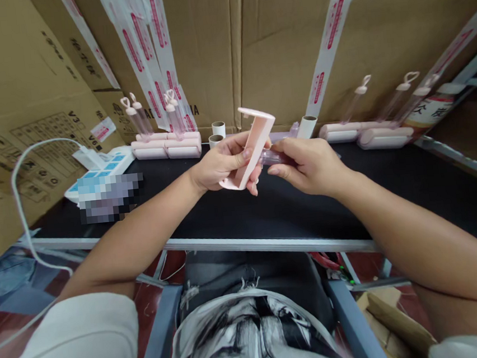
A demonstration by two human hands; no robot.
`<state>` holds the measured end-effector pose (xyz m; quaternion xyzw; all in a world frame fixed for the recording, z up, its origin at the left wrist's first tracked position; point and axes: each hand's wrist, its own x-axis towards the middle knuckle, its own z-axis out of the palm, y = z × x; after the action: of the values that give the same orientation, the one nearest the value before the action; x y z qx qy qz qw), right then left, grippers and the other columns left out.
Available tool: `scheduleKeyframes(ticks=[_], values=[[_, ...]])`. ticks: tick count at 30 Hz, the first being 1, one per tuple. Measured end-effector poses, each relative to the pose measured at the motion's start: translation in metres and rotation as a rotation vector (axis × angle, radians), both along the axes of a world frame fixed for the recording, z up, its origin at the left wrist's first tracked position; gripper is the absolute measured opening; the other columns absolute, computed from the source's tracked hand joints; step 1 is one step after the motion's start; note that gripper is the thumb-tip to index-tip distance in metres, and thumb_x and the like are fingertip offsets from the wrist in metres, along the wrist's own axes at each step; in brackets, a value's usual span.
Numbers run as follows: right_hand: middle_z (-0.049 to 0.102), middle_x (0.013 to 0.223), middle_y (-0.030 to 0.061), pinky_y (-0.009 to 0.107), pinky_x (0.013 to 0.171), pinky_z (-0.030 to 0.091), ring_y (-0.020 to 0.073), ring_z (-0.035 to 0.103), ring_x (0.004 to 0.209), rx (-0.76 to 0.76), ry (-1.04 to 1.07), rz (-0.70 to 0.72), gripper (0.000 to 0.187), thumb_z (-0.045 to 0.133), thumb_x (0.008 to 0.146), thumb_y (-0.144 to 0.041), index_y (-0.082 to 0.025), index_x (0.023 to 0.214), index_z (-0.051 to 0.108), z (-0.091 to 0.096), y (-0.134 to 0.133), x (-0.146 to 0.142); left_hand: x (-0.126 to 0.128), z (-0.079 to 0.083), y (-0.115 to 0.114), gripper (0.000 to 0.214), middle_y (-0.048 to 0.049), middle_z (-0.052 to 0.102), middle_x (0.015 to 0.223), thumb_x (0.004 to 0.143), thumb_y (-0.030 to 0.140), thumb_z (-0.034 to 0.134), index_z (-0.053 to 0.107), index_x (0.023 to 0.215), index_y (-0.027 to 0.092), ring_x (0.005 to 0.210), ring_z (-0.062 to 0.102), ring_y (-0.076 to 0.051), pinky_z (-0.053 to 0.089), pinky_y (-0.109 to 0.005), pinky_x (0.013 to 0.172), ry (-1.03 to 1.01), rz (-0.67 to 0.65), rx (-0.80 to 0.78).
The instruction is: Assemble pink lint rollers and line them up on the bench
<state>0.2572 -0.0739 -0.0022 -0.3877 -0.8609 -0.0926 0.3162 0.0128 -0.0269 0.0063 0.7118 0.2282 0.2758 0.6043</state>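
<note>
A cardboard wall (280,45) closes off the far side; before it runs the black bench (225,214), with pink cases (182,145) at far left and further pink cases (386,136) at far right. Above the bench, both hands are occupied. In my judgement, the likeliest fault is the piece twisting or slipping: its two ends are unsupported, and a skewed push from the right could turn it or strain its thin walls. A careless far-side swing could also topple the upright white tube (308,127). The piece, a pink open shell (261,130), stands tilted, its top leaning right, inside the left hand's (224,160) grip, pinched about mid-length between thumb and fingers. The right hand (311,163), just right of it, pinches a clear part (272,157) whose left end reaches the shell; whether they touch cannot be determined.
</note>
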Motion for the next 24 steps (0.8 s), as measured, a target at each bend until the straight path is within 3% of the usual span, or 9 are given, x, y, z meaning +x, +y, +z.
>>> scheduleKeyframes(ticks=[4,8,10,12,15,17,20,24], values=[[0.072,0.087,0.0124,0.043,0.077,0.051,0.0320,0.070,0.084,0.060,-0.023,-0.016,0.050,0.055,0.107,-0.068,-0.022,0.116,0.073,0.003,0.001,0.001,0.008,0.002,-0.008,0.070,-0.0002,0.066,0.075,0.101,0.082,0.055,0.059,0.142,0.025,0.073,0.077,-0.022,0.069,-0.044,0.076,0.037,0.045,0.147],[0.073,0.090,0.0125,0.042,0.080,0.052,0.0315,0.071,0.087,0.143,0.120,-0.236,0.047,0.053,0.109,-0.065,-0.023,0.116,0.074,0.005,0.010,0.023,-0.001,0.018,-0.007,0.065,-0.0022,0.069,0.084,0.112,0.075,0.032,0.050,0.154,0.029,0.084,0.079,-0.023,0.067,-0.042,0.076,0.031,0.368,0.350],[0.074,0.091,0.0120,0.042,0.080,0.053,0.0309,0.071,0.086,0.131,0.173,-0.289,0.044,0.055,0.109,-0.062,-0.023,0.116,0.074,0.005,0.017,0.035,-0.013,0.025,0.003,0.060,-0.0033,0.070,0.087,0.115,0.068,0.028,0.046,0.157,0.028,0.085,0.079,-0.024,0.066,-0.042,0.076,0.040,0.463,0.422],[0.078,0.097,0.0131,0.044,0.085,0.056,0.0319,0.073,0.090,0.061,0.166,-0.200,0.041,0.057,0.108,-0.059,-0.022,0.116,0.073,0.000,0.024,0.037,-0.023,0.025,0.017,0.055,-0.0040,0.071,0.091,0.116,0.062,0.030,0.048,0.154,0.027,0.083,0.078,-0.022,0.065,-0.041,0.077,0.080,0.479,0.449],[0.082,0.122,0.0169,0.051,0.102,0.058,0.0354,0.076,0.114,-0.142,-0.019,0.187,0.037,0.059,0.108,-0.054,-0.022,0.118,0.075,-0.019,0.029,0.012,-0.025,0.011,0.039,0.047,-0.0063,0.076,0.096,0.113,0.057,0.047,0.056,0.141,0.021,0.087,0.077,-0.021,0.061,-0.038,0.082,0.238,0.489,0.536],[0.074,0.147,0.0219,0.057,0.116,0.054,0.0375,0.070,0.136,-0.276,-0.173,0.394,0.036,0.059,0.110,-0.050,-0.020,0.118,0.075,-0.036,0.029,-0.011,-0.020,-0.001,0.049,0.033,-0.0080,0.078,0.099,0.108,0.045,0.057,0.065,0.124,0.017,0.092,0.074,-0.021,0.059,-0.036,0.086,0.362,0.476,0.667],[0.059,0.165,0.0277,0.063,0.129,0.044,0.0406,0.053,0.160,-0.356,-0.289,0.426,0.038,0.058,0.112,-0.049,-0.015,0.117,0.075,-0.058,0.026,-0.035,-0.011,-0.013,0.054,0.017,-0.0096,0.081,0.109,0.100,0.028,0.062,0.074,0.104,0.017,0.106,0.072,-0.025,0.055,-0.042,0.101,0.548,0.424,0.899],[0.063,0.161,0.0288,0.067,0.130,0.043,0.0418,0.050,0.162,-0.405,-0.281,0.426,0.035,0.060,0.112,-0.044,-0.014,0.121,0.074,-0.064,0.021,-0.036,0.000,-0.019,0.050,0.023,-0.0155,0.078,0.122,0.097,0.024,0.062,0.080,0.106,0.015,0.125,0.067,-0.033,0.050,-0.048,0.113,0.773,0.392,1.067]])
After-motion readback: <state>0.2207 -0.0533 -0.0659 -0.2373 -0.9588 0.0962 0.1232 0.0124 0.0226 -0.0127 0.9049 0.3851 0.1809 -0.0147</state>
